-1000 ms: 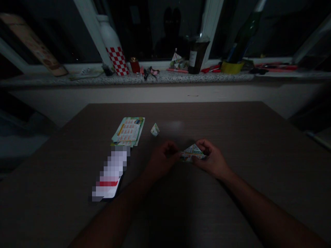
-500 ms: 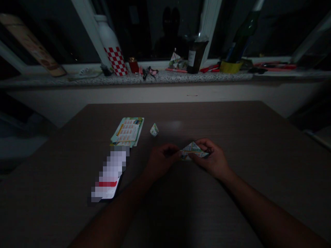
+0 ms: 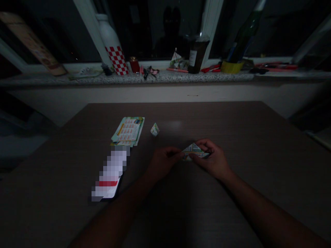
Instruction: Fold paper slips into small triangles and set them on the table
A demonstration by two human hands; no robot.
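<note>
A small folded piece of printed paper [image 3: 193,150], triangular in shape, sits between my two hands just above the brown table [image 3: 232,131]. My right hand [image 3: 212,159] grips its right side with curled fingers. My left hand [image 3: 163,163] pinches its left corner with closed fingers. Farther back on the table lies a tiny folded paper shape [image 3: 154,129]. To its left rests a stack of printed paper sheets [image 3: 128,131]. The room is dim.
A phone with a lit screen [image 3: 110,174] lies left of my left forearm. Behind the table, a stone windowsill [image 3: 77,80] carries a red-checked white bottle [image 3: 112,46], a dark cup [image 3: 196,53], a green bottle [image 3: 243,34], a yellow tape roll [image 3: 231,66] and small clutter.
The folded paper has flattened and tipped slightly as my fingers shifted along its edges. Both hands stay at the same spot on the table.
</note>
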